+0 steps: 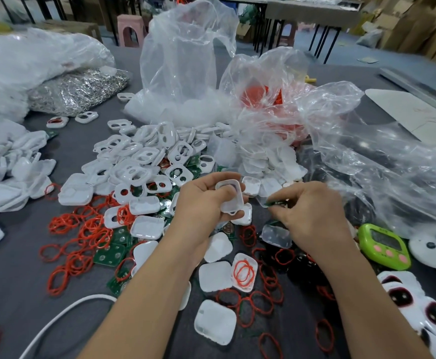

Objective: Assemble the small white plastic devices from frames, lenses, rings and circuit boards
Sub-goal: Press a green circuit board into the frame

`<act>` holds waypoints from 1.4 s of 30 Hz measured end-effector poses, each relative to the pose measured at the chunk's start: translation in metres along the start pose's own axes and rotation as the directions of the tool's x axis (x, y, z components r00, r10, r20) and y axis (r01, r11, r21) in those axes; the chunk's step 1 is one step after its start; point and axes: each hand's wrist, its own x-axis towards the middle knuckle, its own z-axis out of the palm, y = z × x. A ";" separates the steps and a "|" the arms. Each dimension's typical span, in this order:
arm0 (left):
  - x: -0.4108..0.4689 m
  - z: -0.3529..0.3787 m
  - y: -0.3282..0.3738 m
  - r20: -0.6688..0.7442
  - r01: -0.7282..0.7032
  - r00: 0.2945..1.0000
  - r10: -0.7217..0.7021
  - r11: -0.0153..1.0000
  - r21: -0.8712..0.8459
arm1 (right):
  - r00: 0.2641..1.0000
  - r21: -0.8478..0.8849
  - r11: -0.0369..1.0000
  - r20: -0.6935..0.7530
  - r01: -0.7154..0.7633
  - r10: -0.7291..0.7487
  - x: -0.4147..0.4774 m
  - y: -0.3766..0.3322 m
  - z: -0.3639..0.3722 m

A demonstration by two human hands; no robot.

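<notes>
My left hand grips a small white plastic frame above the table's middle, its open side turned toward me. Just to the right, my right hand pinches a green circuit board by its edge, a short gap from the frame. A heap of white frames lies behind my hands. Red rings are scattered left and below. Green circuit boards lie among them. Translucent lenses rest near my forearms.
Big clear plastic bags stand at the back, one with red parts. A green timer and finished white devices sit at the right. A white cable runs at lower left. A silver bag lies back left.
</notes>
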 end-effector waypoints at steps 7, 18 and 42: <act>-0.002 -0.001 0.002 -0.018 -0.002 1.000 0.002 1.000 0.000 | 0.992 -0.011 0.997 0.100 0.080 -0.079 -0.005 0.000 -0.004; 0.005 0.009 -0.007 -0.024 -0.014 1.000 0.015 0.997 0.073 | 0.996 -0.263 0.961 0.049 0.086 -0.075 -0.004 -0.014 0.007; 0.006 0.009 -0.008 -0.028 -0.016 0.999 0.017 0.998 0.055 | 0.993 0.085 0.993 -0.098 0.076 -0.068 -0.004 -0.003 0.006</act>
